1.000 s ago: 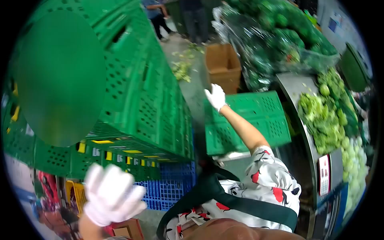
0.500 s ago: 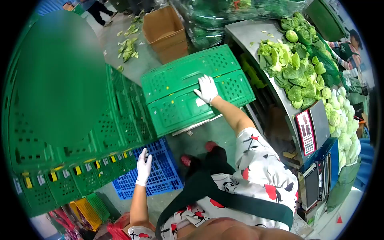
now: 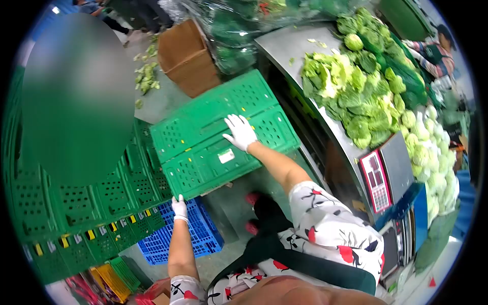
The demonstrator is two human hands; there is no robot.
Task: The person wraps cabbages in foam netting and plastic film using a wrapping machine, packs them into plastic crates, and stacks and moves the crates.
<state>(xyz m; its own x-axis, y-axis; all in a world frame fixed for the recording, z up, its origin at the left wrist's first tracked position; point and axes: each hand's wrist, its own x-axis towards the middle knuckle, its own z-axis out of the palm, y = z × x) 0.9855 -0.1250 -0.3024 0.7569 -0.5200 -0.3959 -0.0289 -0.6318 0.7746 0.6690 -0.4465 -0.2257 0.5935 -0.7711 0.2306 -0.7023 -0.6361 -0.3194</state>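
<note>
A green plastic crate, its top made of two perforated panels, lies at a slant in front of me. My right hand, in a white glove, rests flat on top with its fingers spread, just above a white label. At the crate's near left corner is my left hand, also gloved, its fingers closed at the edge; the fingertips are partly hidden. Below that hand, a blue plastic crate stands on the floor.
Stacked green crates line the left side. A metal table holds leafy cabbages and a red-framed scale. Beyond are a cardboard box and plastic-wrapped produce. Another person stands at far right.
My left hand has come up from over the blue crate to the green crate's corner. The green crate appears shifted left and more tilted; my right hand stays on top of it.
</note>
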